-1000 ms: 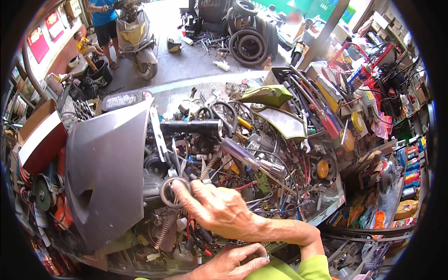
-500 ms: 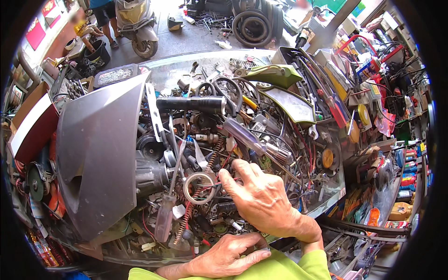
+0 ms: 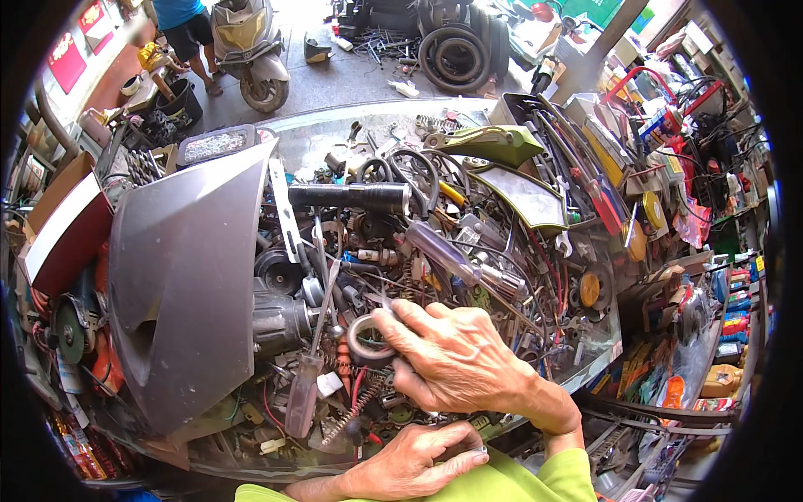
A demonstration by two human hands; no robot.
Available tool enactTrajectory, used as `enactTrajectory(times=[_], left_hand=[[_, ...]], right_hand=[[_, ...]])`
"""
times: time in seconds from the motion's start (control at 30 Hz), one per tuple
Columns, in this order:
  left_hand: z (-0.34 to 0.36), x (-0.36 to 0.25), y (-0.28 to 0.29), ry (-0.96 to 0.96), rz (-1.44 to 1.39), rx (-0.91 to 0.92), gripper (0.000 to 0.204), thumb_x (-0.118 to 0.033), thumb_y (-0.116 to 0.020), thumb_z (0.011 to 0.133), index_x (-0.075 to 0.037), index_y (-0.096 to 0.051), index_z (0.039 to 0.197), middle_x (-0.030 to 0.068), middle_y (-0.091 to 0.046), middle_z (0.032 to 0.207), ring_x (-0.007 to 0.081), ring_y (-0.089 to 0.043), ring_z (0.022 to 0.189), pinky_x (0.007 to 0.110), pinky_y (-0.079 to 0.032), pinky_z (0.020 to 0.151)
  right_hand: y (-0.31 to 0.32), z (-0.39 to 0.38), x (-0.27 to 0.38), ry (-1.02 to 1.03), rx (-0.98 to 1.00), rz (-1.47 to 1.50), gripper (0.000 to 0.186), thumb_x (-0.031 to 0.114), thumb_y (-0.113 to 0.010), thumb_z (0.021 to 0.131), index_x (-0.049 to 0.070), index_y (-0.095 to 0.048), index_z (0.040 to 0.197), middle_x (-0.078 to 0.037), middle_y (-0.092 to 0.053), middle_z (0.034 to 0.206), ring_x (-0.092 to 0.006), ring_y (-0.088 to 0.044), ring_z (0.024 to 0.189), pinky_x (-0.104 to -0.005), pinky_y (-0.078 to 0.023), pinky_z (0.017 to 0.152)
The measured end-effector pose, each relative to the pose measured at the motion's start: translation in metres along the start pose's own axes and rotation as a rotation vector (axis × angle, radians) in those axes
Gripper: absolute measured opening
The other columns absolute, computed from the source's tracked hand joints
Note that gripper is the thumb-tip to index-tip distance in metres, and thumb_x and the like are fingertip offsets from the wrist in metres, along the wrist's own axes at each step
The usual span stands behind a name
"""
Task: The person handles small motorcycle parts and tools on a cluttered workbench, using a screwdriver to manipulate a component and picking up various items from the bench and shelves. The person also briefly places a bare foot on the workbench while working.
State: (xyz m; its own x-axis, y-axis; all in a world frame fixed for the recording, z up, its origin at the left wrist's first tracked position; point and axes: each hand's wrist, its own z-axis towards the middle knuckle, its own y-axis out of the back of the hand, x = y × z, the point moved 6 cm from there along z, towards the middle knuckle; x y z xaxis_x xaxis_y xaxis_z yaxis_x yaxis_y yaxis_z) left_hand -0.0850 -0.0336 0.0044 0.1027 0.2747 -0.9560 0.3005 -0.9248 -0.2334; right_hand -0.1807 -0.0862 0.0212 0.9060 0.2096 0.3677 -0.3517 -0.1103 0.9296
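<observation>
My right hand [image 3: 468, 356] reaches over the heap of parts, fingers bent. Its forefinger and thumb are closed at the right rim of a pale ring [image 3: 355, 343], which looks like a narrow roll. A thin pointed metal piece [image 3: 383, 299] lies by the fingertips. Beneath them, a coil spring [image 3: 351, 416] slants among wires. Near the table's front edge my left hand [image 3: 410, 462] is curled, thumb and forefinger almost meeting; whatever they pinch is too small to make out. Left of the ring lies a screwdriver [image 3: 303, 397] with a clear handle.
A large grey plastic panel [image 3: 188, 284] covers the table's left side. Behind the ring lie a black flashlight [image 3: 351, 197], another screwdriver [image 3: 439, 251] and a green-framed part [image 3: 523, 197]. Tools crowd the right. Beyond stand a scooter [image 3: 251, 50], tires [image 3: 454, 57] and a person [image 3: 186, 33].
My right hand has moved down and left onto the ring, which has shifted slightly right. The spring and pointed metal piece beneath have moved too. My left hand stays nearly in place.
</observation>
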Motion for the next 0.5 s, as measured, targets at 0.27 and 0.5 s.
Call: enactTrajectory(times=[0.27,0.5], left_hand=[[0.000,0.007,0.000,-0.026,-0.010,-0.017,0.014,-0.013,-0.067,0.094,0.000,-0.065,0.099,0.0095,-0.067,0.078,0.0175,-0.064,0.071,0.032,-0.051,0.067],[0.003,0.005,0.001,-0.023,0.004,-0.015,0.014,-0.012,-0.067,0.094,0.001,-0.065,0.098,0.0108,-0.066,0.080,0.0190,-0.064,0.074,0.033,-0.050,0.068]], right_hand=[[0.012,-0.024,-0.011,-0.011,-0.029,0.068,0.047,0.026,-0.068,0.074,0.002,-0.065,0.114,-0.015,-0.065,0.113,-0.0287,-0.063,0.081,-0.0401,-0.053,0.066],[0.019,-0.023,-0.012,0.005,-0.110,0.106,0.036,0.028,-0.068,0.075,-0.002,-0.063,0.095,-0.016,-0.055,0.102,-0.0302,-0.060,0.084,-0.0407,-0.051,0.061]])
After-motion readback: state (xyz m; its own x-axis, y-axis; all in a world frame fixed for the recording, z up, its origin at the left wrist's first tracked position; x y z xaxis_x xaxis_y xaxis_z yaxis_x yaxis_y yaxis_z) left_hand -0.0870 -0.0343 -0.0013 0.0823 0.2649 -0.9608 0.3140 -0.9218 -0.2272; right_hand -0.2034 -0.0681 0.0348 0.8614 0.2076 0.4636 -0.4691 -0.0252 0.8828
